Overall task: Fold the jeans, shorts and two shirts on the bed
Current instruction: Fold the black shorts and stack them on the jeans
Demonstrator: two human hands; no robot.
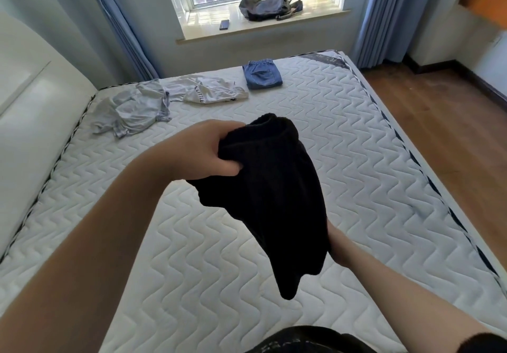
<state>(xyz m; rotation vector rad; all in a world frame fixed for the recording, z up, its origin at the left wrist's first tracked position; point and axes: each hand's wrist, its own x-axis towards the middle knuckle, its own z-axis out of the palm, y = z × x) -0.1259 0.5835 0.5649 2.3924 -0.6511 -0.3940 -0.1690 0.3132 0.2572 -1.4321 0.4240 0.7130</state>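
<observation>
The black shorts (274, 193) hang in the air above the middle of the white quilted bed (356, 160). My left hand (211, 149) grips them at the elastic waistband. Lower down, my right hand (338, 243) holds the hem side and is mostly hidden behind the cloth. The blue jeans (262, 75) lie folded in a neat square at the far side of the bed. To their left a white shirt with black print (208, 91) lies crumpled, and a light grey shirt (131, 108) lies crumpled further left.
A white padded headboard (30, 100) runs along the bed's left side. Wooden floor (444, 122) lies to the right. The window sill beyond the bed carries a grey bag (270, 7) and a phone (224, 24). Blue curtains hang on both sides.
</observation>
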